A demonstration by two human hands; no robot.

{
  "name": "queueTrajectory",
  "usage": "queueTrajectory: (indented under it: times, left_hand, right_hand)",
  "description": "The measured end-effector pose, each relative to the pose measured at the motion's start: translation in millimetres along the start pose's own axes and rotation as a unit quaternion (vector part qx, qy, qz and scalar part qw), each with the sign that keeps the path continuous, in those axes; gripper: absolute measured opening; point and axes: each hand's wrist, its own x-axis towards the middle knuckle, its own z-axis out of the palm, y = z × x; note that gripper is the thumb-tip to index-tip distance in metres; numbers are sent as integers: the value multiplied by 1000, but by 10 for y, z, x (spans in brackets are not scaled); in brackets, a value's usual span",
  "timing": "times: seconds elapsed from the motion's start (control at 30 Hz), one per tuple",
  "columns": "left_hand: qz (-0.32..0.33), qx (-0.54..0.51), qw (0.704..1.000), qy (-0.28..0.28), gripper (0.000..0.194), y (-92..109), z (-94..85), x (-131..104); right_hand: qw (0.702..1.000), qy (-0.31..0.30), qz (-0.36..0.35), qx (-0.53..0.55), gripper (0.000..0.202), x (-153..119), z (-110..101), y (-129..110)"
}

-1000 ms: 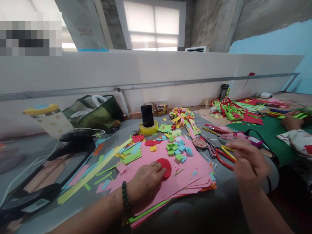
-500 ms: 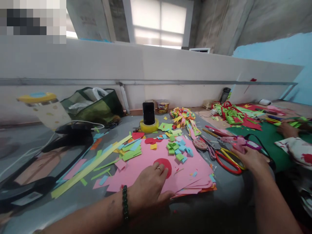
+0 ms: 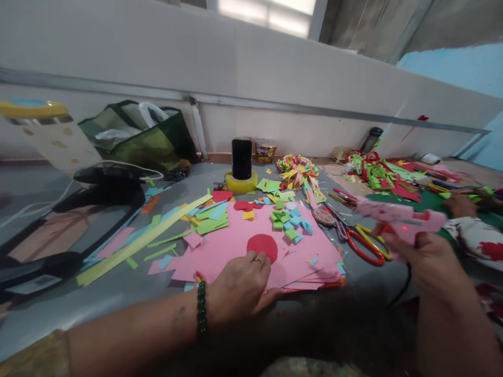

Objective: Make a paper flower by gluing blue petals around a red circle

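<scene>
My left hand rests on a stack of pink paper sheets. Its bent fingers are together at the near edge of a red paper circle; the fingertips are partly hidden. My right hand is wrapped round the handle of a pink glue gun, raised at the right with its nozzle pointing left. A small red light glows on the gun. Small folded green paper pieces and blue paper pieces lie on the pink sheets, right of the circle.
Scissors with red handles lie left of the glue gun. A phone stands in a yellow tape roll. Paper strips spread to the left, near a black bag. A co-worker's hand is at far right.
My right hand has lifted the pink glue gun from beside the scissors. My left hand's fingers have drawn back toward the near edge of the red circle. The view has tilted down.
</scene>
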Motion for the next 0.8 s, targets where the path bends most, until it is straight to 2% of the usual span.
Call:
queueTrajectory:
  times: [0.07,0.13,0.23,0.3,0.4,0.47,0.57,0.7,0.8]
  left_hand:
    - [2,5,1000,-4,44,6,-10,-4]
    - [5,8,1000,-9,46,4,-17,-4]
    - [11,0,1000,2,45,-10,-16,-4]
    - [16,-8,1000,19,44,-15,-10,-8]
    - [22,-7,999,32,43,-13,-10,-15]
    - [25,-2,999,30,43,-9,-18,-17]
    - [22,7,1000,17,45,-6,-28,-10]
    - [20,9,1000,21,46,-5,-20,-4]
    - [22,8,999,28,44,2,-15,-8]
  right_hand:
    - [991,-129,-43,-14,44,-115,96,-133]
    - [968,-235,-90,18,42,-212,208,-277]
    - [934,-327,-133,63,42,-317,363,-399]
    - [934,-333,-130,25,44,-364,441,-390]
    - [941,-304,-132,-68,50,-401,522,-319]
    - [935,-308,-143,-105,52,-400,565,-293]
    - [924,-326,-156,-121,52,-373,616,-312]
    - [927,-306,-173,-131,50,-337,623,-370]
    - [913,-340,-187,-125,48,-335,582,-405]
